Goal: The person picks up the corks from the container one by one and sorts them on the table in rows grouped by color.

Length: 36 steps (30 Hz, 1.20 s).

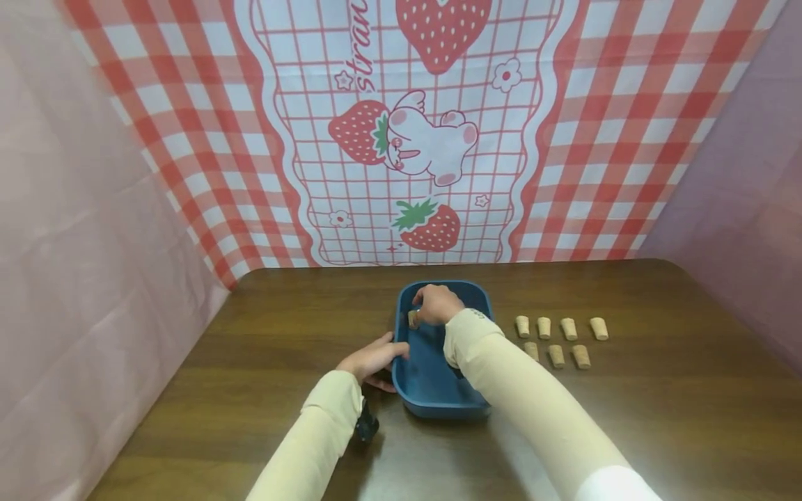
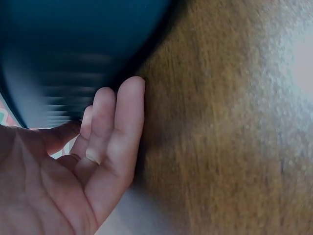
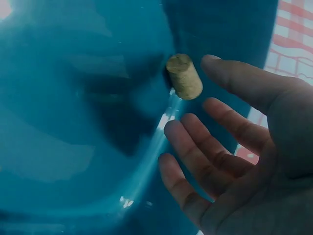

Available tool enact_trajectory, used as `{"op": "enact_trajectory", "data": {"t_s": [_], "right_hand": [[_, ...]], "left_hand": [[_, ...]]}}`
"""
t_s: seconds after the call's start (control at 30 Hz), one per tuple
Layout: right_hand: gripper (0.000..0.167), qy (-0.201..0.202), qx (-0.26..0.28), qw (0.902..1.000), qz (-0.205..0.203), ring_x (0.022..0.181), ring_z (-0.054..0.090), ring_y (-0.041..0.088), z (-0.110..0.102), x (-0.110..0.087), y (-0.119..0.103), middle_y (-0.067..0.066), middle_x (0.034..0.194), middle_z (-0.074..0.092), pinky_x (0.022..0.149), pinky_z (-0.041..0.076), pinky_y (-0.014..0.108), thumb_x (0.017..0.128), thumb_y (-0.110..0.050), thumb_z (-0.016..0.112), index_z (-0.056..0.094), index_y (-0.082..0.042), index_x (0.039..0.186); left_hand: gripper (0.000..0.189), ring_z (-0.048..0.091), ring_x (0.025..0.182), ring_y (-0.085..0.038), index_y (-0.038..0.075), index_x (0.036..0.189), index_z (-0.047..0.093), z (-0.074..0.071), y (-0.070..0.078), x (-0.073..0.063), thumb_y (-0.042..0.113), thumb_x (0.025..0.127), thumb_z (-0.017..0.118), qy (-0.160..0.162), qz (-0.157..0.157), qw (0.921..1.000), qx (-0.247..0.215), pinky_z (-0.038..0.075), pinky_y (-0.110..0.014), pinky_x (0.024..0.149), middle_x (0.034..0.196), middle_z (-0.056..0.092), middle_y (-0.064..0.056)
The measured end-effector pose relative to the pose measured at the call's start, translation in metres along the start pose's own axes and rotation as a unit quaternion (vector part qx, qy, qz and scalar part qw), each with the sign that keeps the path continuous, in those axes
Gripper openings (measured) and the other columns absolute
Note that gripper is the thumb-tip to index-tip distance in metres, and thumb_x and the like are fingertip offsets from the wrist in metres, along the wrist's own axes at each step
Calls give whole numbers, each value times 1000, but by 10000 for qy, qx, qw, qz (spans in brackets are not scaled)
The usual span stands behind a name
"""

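Note:
A blue plastic bin (image 1: 432, 372) with rounded corners stands on the table. My left hand (image 1: 374, 358) holds its left side; one digit lies over the rim, while the other fingers (image 2: 129, 105) are against the outer wall, near the tabletop. Inside the bin, at its far left, my right hand (image 1: 438, 305) is beside a tapered cork stopper (image 1: 413, 319). The right wrist view shows that cork (image 3: 185, 77) by the bin's wall, apart from the spread thumb and fingers (image 3: 195, 169). My right forearm hides part of the bin's right side.
Several more cork stoppers (image 1: 568, 329) stand in two rows on the brown wooden table (image 1: 282, 313), right of the bin. A red-and-white strawberry cloth (image 1: 401, 229) hangs behind the table. Pale pink fabric (image 1: 94, 278) hangs at the left.

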State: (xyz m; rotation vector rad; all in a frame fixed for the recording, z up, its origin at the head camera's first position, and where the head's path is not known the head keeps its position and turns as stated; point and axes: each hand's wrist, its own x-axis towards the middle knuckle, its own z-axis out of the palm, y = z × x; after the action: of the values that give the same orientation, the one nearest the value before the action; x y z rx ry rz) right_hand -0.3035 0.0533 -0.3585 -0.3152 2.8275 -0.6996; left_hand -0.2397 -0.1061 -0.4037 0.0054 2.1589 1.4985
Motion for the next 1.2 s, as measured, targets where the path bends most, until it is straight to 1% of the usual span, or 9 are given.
{"op": "enact_trajectory", "data": {"t_s": [0.1, 0.23, 0.43, 0.6, 0.7, 0.83, 0.97, 1.07, 1.2], "right_hand": [[47, -26, -11, 10000, 54, 120, 60, 36, 4, 1, 2, 19, 132, 62, 101, 52, 49, 88, -17, 77, 65, -4, 132], [45, -36, -67, 9999, 71, 115, 61, 36, 10, 2, 3, 18, 130, 63, 95, 55, 48, 89, -15, 76, 65, -4, 132], [42, 56, -256, 9996, 136, 112, 63, 34, 16, 2, 5, 16, 126, 64, 91, 56, 47, 90, -17, 76, 67, -6, 130], [41, 62, -255, 9996, 111, 109, 63, 34, 12, 2, 7, 16, 123, 65, 91, 56, 48, 90, -17, 76, 67, -5, 129], [42, 100, -219, 9997, 42, 109, 64, 35, 4, -2, 6, 17, 124, 65, 91, 56, 48, 91, -18, 75, 67, -5, 130], [40, 165, -176, 9997, -66, 107, 63, 35, -11, -10, 3, 15, 120, 66, 90, 55, 48, 92, -21, 74, 68, -5, 128], [40, 232, -256, 9991, -227, 105, 63, 34, -29, -16, 4, 15, 116, 66, 89, 55, 48, 92, -22, 74, 67, -5, 128], [43, 301, -368, 9982, -353, 107, 63, 33, -43, -23, 9, 16, 119, 66, 92, 55, 49, 92, -23, 74, 66, -4, 130], [44, 392, -434, 9970, -502, 110, 62, 34, -63, -36, 21, 19, 120, 66, 95, 54, 51, 92, -22, 73, 65, -2, 130]], "left_hand": [[56, 61, 103, -29, 2, 135, 43, 2, 1, 1, 22, 84, 53, -22, -15, 10000, -50, 63, -47, 75, 121, 57, -20], [60, 62, 102, -28, 2, 138, 42, 4, 3, 1, 21, 82, 53, -8, -19, 10000, -69, 63, -46, 74, 121, 58, -20], [58, 61, 100, -27, 2, 136, 43, 5, 3, 0, 21, 82, 53, 7, -53, 10000, -29, 63, -45, 73, 120, 57, -19], [56, 61, 100, -27, 2, 133, 43, 5, 4, -1, 21, 82, 53, -11, -73, 10000, -4, 63, -44, 73, 119, 58, -19], [57, 61, 100, -27, 1, 135, 42, 5, 5, -2, 21, 82, 53, -24, -72, 10000, -9, 63, -44, 73, 120, 58, -19], [65, 61, 103, -28, 1, 141, 39, 4, 4, -2, 21, 81, 53, -21, -66, 10000, -15, 63, -45, 75, 123, 56, -20], [67, 60, 104, -28, 1, 142, 39, 4, 3, -1, 20, 80, 53, 31, -51, 10000, -6, 63, -45, 75, 123, 57, -20], [65, 60, 103, -28, 0, 140, 41, 4, 2, 0, 19, 79, 53, 76, -38, 10000, 4, 63, -45, 75, 121, 57, -19], [66, 59, 103, -29, 0, 141, 40, 4, 3, -1, 19, 79, 53, 98, -30, 9999, 18, 63, -45, 75, 121, 56, -20]]}}
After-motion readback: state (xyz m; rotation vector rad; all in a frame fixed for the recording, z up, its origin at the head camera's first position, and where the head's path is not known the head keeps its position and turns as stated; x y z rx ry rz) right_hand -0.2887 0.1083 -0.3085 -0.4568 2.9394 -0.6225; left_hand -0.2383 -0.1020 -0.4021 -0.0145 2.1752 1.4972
